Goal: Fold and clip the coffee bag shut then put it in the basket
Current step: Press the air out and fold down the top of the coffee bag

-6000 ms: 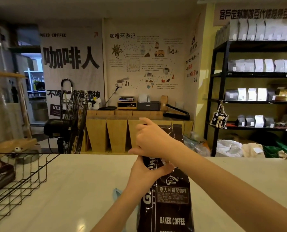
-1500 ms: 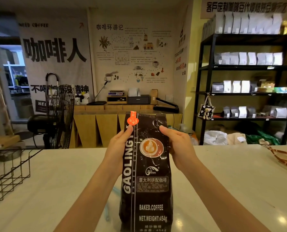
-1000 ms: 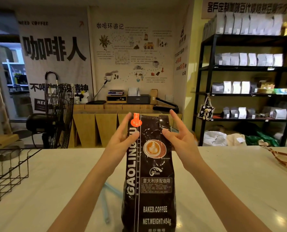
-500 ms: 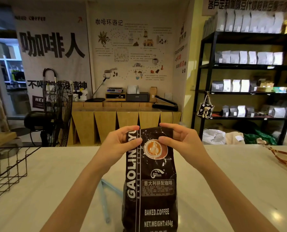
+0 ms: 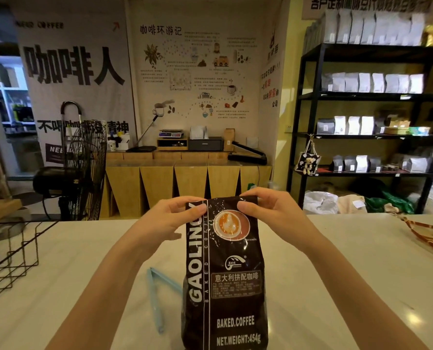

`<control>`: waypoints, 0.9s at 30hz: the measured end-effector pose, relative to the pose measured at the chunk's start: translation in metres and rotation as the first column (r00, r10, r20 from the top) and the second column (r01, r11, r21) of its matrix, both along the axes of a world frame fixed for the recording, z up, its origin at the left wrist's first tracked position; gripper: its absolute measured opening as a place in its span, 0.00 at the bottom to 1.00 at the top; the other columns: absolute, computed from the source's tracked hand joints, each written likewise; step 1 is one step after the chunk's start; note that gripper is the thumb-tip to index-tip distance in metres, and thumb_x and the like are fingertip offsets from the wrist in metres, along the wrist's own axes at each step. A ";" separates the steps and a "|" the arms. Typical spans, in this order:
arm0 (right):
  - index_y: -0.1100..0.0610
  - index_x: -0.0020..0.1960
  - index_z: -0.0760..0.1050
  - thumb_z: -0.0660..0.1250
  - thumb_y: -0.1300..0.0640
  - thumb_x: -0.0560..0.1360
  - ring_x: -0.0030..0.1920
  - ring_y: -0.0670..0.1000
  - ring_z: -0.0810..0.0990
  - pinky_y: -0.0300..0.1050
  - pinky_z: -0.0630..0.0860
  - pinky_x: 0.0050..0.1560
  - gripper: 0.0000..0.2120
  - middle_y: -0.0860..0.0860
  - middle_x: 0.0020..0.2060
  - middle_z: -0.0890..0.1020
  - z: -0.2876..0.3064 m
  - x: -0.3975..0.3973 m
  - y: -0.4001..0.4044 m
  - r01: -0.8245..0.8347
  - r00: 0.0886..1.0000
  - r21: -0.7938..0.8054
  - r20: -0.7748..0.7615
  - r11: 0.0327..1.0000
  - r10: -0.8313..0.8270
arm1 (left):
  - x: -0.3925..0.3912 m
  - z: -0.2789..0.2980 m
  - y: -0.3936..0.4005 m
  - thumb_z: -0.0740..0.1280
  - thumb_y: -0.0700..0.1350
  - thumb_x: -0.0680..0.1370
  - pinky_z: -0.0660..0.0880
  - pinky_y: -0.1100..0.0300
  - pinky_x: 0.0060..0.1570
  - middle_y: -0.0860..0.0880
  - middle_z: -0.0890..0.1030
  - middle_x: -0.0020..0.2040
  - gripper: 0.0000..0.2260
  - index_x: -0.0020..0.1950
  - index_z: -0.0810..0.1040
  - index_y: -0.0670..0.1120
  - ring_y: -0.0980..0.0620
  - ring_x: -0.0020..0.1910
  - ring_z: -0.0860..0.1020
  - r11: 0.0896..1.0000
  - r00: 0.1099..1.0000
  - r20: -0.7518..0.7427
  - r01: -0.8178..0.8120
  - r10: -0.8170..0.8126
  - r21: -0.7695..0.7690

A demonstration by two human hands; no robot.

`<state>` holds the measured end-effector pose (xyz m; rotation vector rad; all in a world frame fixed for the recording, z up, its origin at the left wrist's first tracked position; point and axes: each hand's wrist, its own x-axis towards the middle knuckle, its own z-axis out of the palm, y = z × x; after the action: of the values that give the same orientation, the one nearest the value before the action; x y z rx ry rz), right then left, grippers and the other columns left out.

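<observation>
Since a second ago, when the fingers stood spread beside a full-height bag top with its orange sticker showing, the top of the coffee bag has been folded down and away, so the sticker is out of sight and the upper edge now sits just above the printed coffee-cup picture. The black bag, lettered GAOLING and BAKED.COFFEE, stands upright on the pale counter, close to the person. The left hand pinches the folded edge at its left corner, thumb on the front face and fingers curled over behind. The right hand pinches the right corner in the same way, thumb pressed on the front beside the cup picture. A light blue sealing clip lies on the counter just left of the bag's lower part, its two arms spread in a narrow V, touched by neither hand. The black wire basket stands at the counter's left edge, well apart from the bag. Beyond the counter, a black shelf unit on the right carries rows of white and grey pouches.
</observation>
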<state>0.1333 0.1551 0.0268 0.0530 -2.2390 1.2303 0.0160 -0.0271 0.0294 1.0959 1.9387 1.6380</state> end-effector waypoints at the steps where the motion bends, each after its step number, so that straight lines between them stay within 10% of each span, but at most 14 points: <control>1: 0.48 0.47 0.79 0.65 0.40 0.64 0.49 0.52 0.81 0.49 0.79 0.49 0.17 0.49 0.43 0.82 -0.001 -0.001 0.002 0.027 1.000 0.037 0.014 0.999 -0.027 | 0.000 -0.001 0.000 0.68 0.58 0.62 0.70 0.42 0.59 0.51 0.85 0.42 0.18 0.48 0.81 0.54 0.48 0.53 0.79 1.000 1.000 -0.013 -0.001 0.001 -0.001; 5: 0.38 0.43 0.77 0.63 0.32 0.57 0.56 0.54 0.72 0.53 0.73 0.56 0.18 0.48 0.46 0.75 -0.001 -0.001 0.005 0.124 0.990 0.095 0.058 0.988 -0.130 | 0.003 -0.004 0.006 0.67 0.49 0.71 0.76 0.55 0.49 0.48 0.83 0.42 0.08 0.46 0.80 0.48 0.49 0.46 0.81 0.998 0.999 0.025 0.022 -0.023 0.058; 11: 0.54 0.44 0.81 0.68 0.47 0.65 0.42 0.46 0.84 0.34 0.77 0.43 0.13 0.46 0.36 0.85 -0.003 0.001 0.002 -0.003 0.997 -0.174 0.070 0.985 0.016 | 0.005 -0.006 0.010 0.67 0.44 0.71 0.77 0.65 0.33 0.49 0.84 0.36 0.07 0.46 0.81 0.43 0.54 0.35 0.82 0.993 0.990 0.137 0.020 -0.036 0.117; 27: 0.54 0.42 0.80 0.68 0.57 0.71 0.35 0.47 0.84 0.35 0.79 0.34 0.03 0.48 0.31 0.85 -0.009 -0.005 0.000 -0.020 0.999 -0.364 0.033 0.931 0.034 | 0.008 -0.003 0.011 0.67 0.47 0.71 0.76 0.67 0.31 0.49 0.84 0.31 0.08 0.39 0.81 0.43 0.55 0.30 0.81 0.992 0.975 0.224 -0.027 -0.001 0.123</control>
<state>0.1287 0.1548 0.0177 -0.0851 -2.0109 1.6546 0.0237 -0.0163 0.0265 0.8999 1.7232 1.8259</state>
